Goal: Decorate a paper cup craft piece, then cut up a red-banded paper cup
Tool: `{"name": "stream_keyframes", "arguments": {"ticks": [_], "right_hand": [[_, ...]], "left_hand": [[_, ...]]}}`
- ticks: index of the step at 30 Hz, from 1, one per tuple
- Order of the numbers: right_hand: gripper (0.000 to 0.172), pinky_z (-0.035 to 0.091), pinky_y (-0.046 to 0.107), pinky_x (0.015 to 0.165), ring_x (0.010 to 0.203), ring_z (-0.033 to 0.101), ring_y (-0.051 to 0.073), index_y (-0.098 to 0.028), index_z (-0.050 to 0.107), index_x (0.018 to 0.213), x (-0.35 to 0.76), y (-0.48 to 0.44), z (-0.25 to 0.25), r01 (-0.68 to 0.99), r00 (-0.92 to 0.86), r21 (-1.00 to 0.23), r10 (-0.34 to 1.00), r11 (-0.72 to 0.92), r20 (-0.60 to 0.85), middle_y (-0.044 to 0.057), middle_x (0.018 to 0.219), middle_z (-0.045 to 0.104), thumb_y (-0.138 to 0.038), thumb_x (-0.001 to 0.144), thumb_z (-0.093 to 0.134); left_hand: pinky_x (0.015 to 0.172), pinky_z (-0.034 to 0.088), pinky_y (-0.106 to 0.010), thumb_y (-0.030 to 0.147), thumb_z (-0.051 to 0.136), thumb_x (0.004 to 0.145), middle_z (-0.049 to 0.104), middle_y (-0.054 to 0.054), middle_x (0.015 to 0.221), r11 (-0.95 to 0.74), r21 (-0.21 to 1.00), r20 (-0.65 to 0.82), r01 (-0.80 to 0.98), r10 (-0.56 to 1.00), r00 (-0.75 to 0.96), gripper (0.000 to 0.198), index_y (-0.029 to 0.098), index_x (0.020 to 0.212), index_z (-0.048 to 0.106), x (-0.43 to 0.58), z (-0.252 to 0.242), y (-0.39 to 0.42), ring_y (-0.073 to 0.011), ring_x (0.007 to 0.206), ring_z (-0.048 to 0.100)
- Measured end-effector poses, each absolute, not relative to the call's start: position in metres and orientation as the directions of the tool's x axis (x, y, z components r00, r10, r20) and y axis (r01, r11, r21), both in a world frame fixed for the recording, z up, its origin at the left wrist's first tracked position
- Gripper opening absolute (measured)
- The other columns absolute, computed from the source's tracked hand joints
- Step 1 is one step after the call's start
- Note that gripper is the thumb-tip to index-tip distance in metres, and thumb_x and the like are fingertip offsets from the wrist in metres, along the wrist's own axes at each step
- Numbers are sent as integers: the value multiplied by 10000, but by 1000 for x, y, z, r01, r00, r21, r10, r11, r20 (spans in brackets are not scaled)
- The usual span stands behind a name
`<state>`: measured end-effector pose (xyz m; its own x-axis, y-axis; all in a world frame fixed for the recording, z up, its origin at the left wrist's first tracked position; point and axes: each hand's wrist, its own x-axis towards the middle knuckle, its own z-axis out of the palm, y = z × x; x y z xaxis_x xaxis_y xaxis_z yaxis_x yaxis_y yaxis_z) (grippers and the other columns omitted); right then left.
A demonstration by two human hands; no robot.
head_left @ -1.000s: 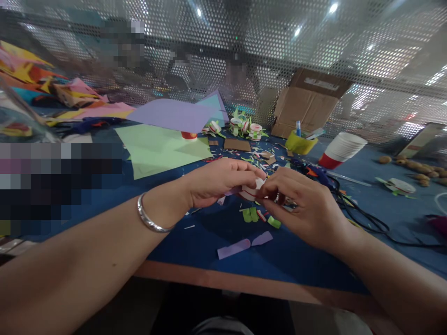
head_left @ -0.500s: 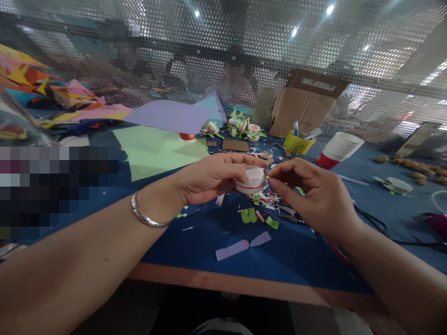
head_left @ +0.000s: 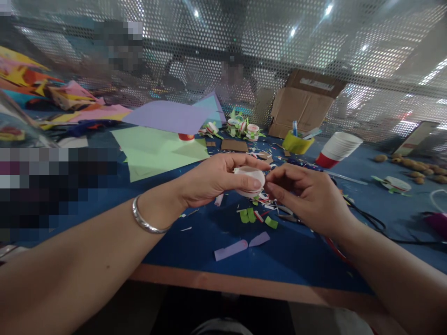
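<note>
My left hand (head_left: pixel 226 179) is closed around a cut-off paper cup bottom (head_left: pixel 246 177), a shallow white disc with a rim. Its thumb presses on the disc's face while the fingers wrap the far side. At the disc's right edge, my right hand (head_left: pixel 307 193) pinches thumb and forefinger together; whatever lies between those fingertips is too small to make out. Under the hands are green paper pieces (head_left: pixel 247 215) and red and white cuttings. Two purple paper strips (head_left: pixel 231 250) lie nearer the front edge. Scissors (head_left: pixel 288 216) are partly hidden by my right hand.
Behind are green paper (head_left: pixel 157 151), purple paper (head_left: pixel 167 116), and several cup-bottom crafts with green paper parts (head_left: pixel 237 125). A yellow tape roll (head_left: pixel 296 143) holds pens. Stacked paper cups (head_left: pixel 340 149), a similar craft (head_left: pixel 396 184) and walnuts (head_left: pixel 419 167) are right. A perforated screen stands behind.
The left thumb has slid right across the face of the cup bottom, and the disc has tilted a little. My right fingertips have shifted slightly down and left along its edge.
</note>
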<state>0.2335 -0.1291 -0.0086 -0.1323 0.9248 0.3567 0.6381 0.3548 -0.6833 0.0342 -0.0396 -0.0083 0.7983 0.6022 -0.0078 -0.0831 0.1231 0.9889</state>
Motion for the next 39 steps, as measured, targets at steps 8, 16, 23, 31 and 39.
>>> {"name": "stream_keyframes", "arguments": {"ticks": [8,16,23,31,39], "right_hand": [[95,483,258,575,629,602,131,-208,665,870,234,-128,-8,593,-144,-730,937,340,318,-8,720,669,-283,926,649],[116,484,255,572,647,608,130,-210,672,883,236,-129,-9,593,-149,-732,939,335,310,-4,755,677,-317,928,663],[209,548,251,571,678,637,129,-202,666,949,235,-126,-9,547,-75,-776,942,314,328,20,864,677,-403,907,705],[170,552,256,577,689,631,140,-218,653,924,232,-125,-7,492,-53,-802,931,339,361,20,840,677,-358,882,740],[105,493,235,536,622,596,115,-206,649,914,235,-124,-5,524,-36,-771,913,362,405,0,785,661,-280,889,719]], "left_hand": [[837,531,-252,246,843,748,737,-31,1022,71,996,-4,-49,603,798,457,200,1187,723,33,-11,-39,-119,884,662],[810,506,-250,216,829,736,731,-36,1032,-14,1000,31,-28,596,802,492,197,1210,700,32,-13,-37,-139,905,661],[746,509,-242,289,782,786,636,-57,1134,-474,879,273,56,594,757,521,255,1294,670,31,-14,-40,-168,931,627],[779,547,-244,294,808,779,562,-80,1347,-398,917,270,-24,575,773,868,318,1537,386,34,-15,-49,-159,946,662],[928,564,-306,240,854,735,554,-114,1365,-285,952,260,-114,554,791,954,265,1545,350,33,-13,-47,-196,1047,667]]}}
